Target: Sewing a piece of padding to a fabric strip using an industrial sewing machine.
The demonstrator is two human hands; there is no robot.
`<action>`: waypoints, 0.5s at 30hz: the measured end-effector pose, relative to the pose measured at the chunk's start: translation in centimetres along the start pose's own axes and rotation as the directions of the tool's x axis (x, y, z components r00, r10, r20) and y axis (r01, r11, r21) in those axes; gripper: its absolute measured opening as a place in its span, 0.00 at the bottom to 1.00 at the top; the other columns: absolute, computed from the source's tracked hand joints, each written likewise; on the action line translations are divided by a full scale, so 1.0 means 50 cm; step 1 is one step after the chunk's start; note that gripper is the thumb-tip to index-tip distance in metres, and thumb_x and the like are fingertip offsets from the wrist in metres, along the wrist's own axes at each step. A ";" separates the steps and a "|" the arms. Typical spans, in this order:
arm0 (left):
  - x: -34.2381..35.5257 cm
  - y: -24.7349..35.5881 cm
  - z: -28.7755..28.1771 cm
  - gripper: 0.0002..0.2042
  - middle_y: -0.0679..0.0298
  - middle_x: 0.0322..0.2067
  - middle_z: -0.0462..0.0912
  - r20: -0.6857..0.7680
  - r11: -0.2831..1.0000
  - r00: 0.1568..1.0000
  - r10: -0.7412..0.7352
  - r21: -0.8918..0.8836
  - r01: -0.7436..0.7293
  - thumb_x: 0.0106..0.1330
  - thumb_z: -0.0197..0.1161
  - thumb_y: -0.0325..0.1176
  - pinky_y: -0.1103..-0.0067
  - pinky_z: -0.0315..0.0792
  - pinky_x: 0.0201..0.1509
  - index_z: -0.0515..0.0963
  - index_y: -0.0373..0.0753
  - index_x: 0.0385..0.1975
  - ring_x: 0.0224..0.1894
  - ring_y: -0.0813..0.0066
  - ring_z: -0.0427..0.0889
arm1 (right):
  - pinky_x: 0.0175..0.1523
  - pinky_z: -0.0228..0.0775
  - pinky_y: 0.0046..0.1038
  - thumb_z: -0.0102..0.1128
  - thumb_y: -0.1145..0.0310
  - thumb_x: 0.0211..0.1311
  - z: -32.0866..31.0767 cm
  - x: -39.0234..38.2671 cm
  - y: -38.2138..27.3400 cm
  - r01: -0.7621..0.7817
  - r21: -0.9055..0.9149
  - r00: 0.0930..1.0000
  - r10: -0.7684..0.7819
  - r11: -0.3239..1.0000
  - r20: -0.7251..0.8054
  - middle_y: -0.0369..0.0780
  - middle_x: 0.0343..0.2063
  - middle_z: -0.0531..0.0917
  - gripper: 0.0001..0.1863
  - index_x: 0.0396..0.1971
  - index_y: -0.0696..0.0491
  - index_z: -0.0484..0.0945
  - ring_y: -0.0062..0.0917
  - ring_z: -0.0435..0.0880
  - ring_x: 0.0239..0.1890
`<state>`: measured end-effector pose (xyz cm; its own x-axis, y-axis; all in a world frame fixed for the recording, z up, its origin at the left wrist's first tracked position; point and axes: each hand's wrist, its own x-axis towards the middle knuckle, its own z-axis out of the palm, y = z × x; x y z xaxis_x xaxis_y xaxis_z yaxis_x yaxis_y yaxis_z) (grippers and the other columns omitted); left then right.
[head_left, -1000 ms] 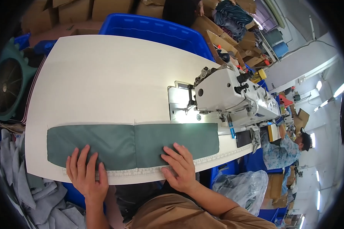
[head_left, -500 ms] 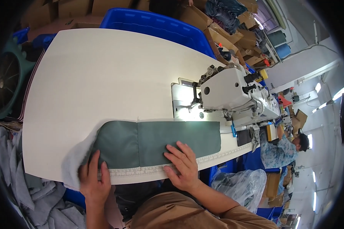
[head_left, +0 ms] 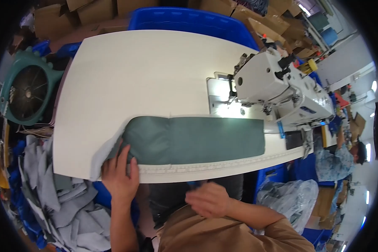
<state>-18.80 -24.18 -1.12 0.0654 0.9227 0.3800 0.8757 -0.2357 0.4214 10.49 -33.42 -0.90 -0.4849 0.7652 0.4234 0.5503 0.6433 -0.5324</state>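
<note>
A long green fabric piece [head_left: 216,140] with a pale grey fuzzy underside lies lengthwise along the near side of the white table [head_left: 147,75]. A seam crosses it towards its rounded left end. My left hand [head_left: 119,172] rests on that left end at the table edge, fingers stretched out and apart, where the grey backing [head_left: 103,159] folds and hangs down. My right hand [head_left: 209,199] is off the table above my lap, fingers curled in and blurred. A small blue bit shows beside its fingertips; what it is I cannot make out.
A white sewing machine [head_left: 260,80] with a lit needle plate stands to the right. A ruler strip [head_left: 239,161] runs along the near edge. Grey cut pieces [head_left: 67,210] pile at the lower left, near a green fan [head_left: 29,90]. A blue bin [head_left: 189,21] stands behind; a person [head_left: 338,161] sits far right.
My right hand has lifted off the fabric, moved down past the table edge and closed. My left hand stays on the left end. The whole view has shifted, with the scene further right.
</note>
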 end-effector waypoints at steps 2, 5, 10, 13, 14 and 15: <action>-0.001 0.001 0.000 0.18 0.59 0.66 0.82 -0.004 1.000 1.000 0.000 0.008 0.000 0.68 0.65 0.30 0.58 0.68 0.72 0.83 0.39 0.58 0.64 0.50 0.80 | 0.50 0.82 0.35 0.72 0.67 0.61 0.026 -0.038 0.011 0.080 0.139 0.987 -0.098 0.987 0.128 0.41 0.49 0.89 0.16 0.48 0.53 0.88 0.35 0.89 0.49; -0.003 0.007 -0.001 0.18 0.59 0.65 0.83 -0.006 1.000 1.000 -0.003 0.016 0.003 0.68 0.65 0.30 0.58 0.67 0.72 0.84 0.39 0.57 0.65 0.49 0.80 | 0.54 0.83 0.41 0.66 0.60 0.66 0.088 -0.093 0.120 -0.161 -0.214 0.697 0.265 0.963 0.667 0.49 0.49 0.89 0.18 0.50 0.53 0.88 0.42 0.90 0.47; -0.002 0.012 -0.001 0.17 0.57 0.65 0.82 0.001 0.999 1.000 0.015 0.039 -0.016 0.69 0.65 0.31 0.58 0.65 0.74 0.83 0.40 0.57 0.66 0.50 0.79 | 0.73 0.70 0.46 0.66 0.61 0.65 0.225 -0.215 0.229 -0.317 -0.391 0.859 0.436 0.864 0.269 0.53 0.61 0.84 0.22 0.55 0.57 0.86 0.49 0.80 0.67; -0.003 0.008 0.003 0.17 0.57 0.66 0.82 -0.005 0.998 1.000 0.030 0.055 -0.030 0.71 0.64 0.31 0.59 0.63 0.75 0.83 0.40 0.58 0.66 0.52 0.79 | 0.73 0.70 0.46 0.65 0.61 0.66 0.266 -0.214 0.230 -0.370 -0.305 0.848 0.453 0.877 0.274 0.53 0.62 0.84 0.22 0.55 0.57 0.86 0.49 0.80 0.68; -0.004 0.009 0.004 0.17 0.59 0.66 0.82 -0.010 0.997 1.000 0.028 0.073 -0.027 0.70 0.65 0.32 0.58 0.65 0.74 0.83 0.41 0.58 0.65 0.51 0.80 | 0.73 0.70 0.46 0.65 0.61 0.66 0.274 -0.216 0.234 -0.382 -0.280 0.843 0.456 0.881 0.284 0.53 0.62 0.83 0.22 0.55 0.57 0.86 0.48 0.80 0.68; 0.000 0.011 0.006 0.18 0.60 0.66 0.82 -0.017 0.996 0.999 0.029 0.084 -0.027 0.69 0.65 0.33 0.58 0.67 0.72 0.84 0.42 0.58 0.64 0.50 0.80 | 0.73 0.70 0.46 0.65 0.61 0.66 0.275 -0.215 0.240 -0.395 -0.261 0.838 0.462 0.881 0.290 0.53 0.62 0.83 0.22 0.55 0.57 0.86 0.48 0.80 0.68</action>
<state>-18.17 -24.23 -1.16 0.0822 0.9101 0.4060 0.9108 -0.2340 0.3401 12.96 -34.28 -21.92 -0.3499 0.9310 -0.1037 0.8536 0.2713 -0.4448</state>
